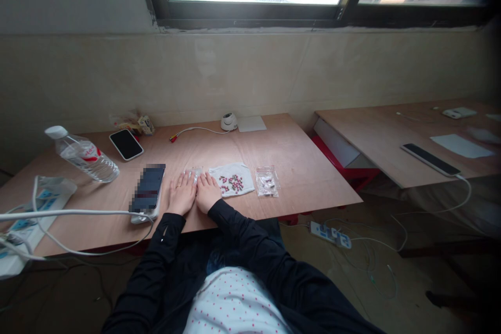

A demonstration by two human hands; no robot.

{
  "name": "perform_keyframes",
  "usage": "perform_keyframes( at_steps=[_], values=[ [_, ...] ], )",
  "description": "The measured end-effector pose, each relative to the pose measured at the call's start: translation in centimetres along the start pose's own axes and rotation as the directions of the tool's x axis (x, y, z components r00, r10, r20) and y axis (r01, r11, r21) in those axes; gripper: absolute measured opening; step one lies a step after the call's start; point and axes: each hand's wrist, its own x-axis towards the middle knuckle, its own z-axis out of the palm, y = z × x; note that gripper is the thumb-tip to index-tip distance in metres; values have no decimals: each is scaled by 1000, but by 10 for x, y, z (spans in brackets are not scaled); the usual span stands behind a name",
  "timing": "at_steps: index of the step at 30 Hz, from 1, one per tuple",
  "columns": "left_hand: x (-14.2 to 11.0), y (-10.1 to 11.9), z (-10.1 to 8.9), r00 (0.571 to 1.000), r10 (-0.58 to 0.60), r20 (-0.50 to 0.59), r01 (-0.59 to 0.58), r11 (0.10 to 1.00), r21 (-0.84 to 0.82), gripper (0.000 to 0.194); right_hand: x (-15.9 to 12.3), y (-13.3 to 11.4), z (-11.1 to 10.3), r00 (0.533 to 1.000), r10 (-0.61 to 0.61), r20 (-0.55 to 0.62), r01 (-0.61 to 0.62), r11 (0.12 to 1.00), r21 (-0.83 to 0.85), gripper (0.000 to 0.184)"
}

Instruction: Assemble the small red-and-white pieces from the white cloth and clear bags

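Observation:
My left hand (pixel 181 193) and my right hand (pixel 207 191) lie flat side by side on the wooden table (pixel 297 167), fingers stretched out, holding nothing. Their fingertips rest on or at a clear plastic bag (pixel 193 173). Just right of my right hand a white cloth (pixel 231 179) carries several red-and-white capsules (pixel 230 182). Further right lies a small clear bag (pixel 266 181) with several pieces inside. A phone (pixel 148 188) with a cable lies just left of my left hand.
A water bottle (pixel 84 155) lies on its side at the left, a second phone (pixel 126 144) behind it. A power strip (pixel 23 219) with white cables sits at the left edge. Another power strip (pixel 331 234) lies on the floor. A second table (pixel 410 135) stands to the right.

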Motion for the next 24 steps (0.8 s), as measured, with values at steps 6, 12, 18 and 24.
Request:
perform_keyframes(
  at_steps=[6, 12, 18, 24],
  values=[
    [-11, 7, -11, 990, -28, -138, 21, 998, -56, 49, -1, 2, 1, 1000, -17, -23, 17, 1000, 5, 48],
    [-51, 20, -24, 975, 15, -220, -43, 991, -123, 39, 1, 5, 4, 999, -33, -19, 33, 999, -3, 51],
    [-66, 18, -21, 978, 97, -184, -121, 985, -122, 41, -1, 10, -3, 990, -91, -103, 91, 996, -6, 46],
    [-64, 15, -19, 980, 120, -157, -137, 985, -102, 41, -25, 5, -14, 971, -218, -93, 222, 975, 27, 33]
  ],
)
